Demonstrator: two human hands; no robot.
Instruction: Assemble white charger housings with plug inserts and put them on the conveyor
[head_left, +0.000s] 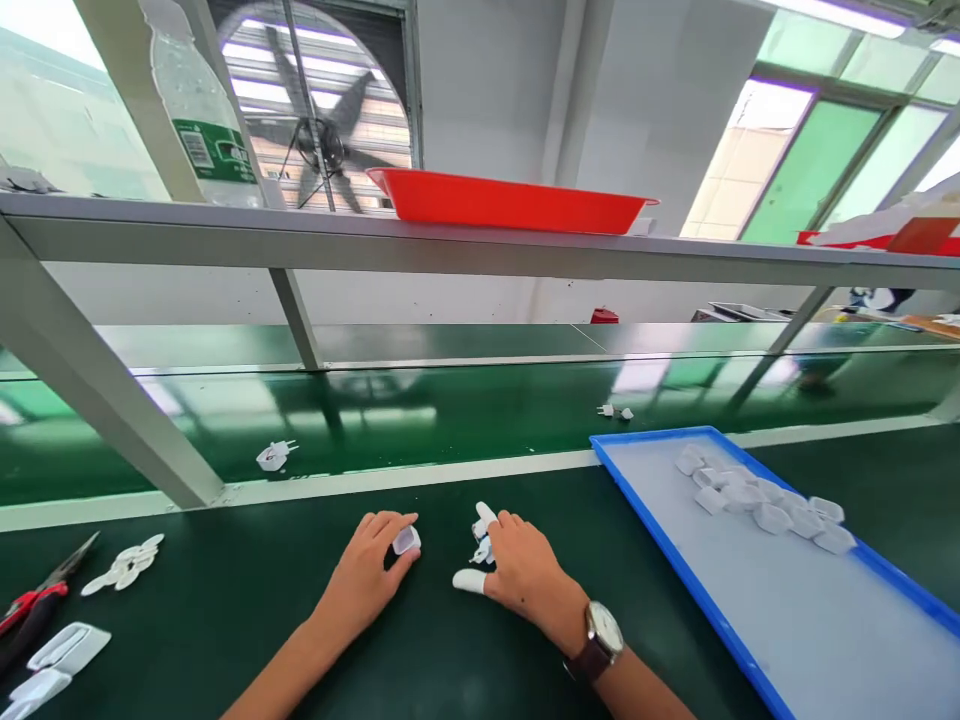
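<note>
My left hand (373, 568) holds a small translucent white cap (406, 541) between thumb and fingers, just above the dark green table (420, 660). To its right, my right hand (525, 570), with white covers on thumb and a fingertip and a watch (604, 632) on the wrist, has its thumb and fingers apart. Small white plug parts (482, 548) lie between that thumb and forefinger, partly hidden by the fingers; no grip on them shows. Several more translucent caps (741, 497) are grouped in the blue-rimmed tray (675, 560) at the right.
Red-handled pliers (49, 588), flat white pieces (126, 565) and white plastic parts (69, 650) lie at the left. Beyond the pale table edge are a white plug (275, 456) and small plug pieces (615, 411). Overhead, a shelf (480, 250) carries a red tray (517, 203) and a bottle (206, 125).
</note>
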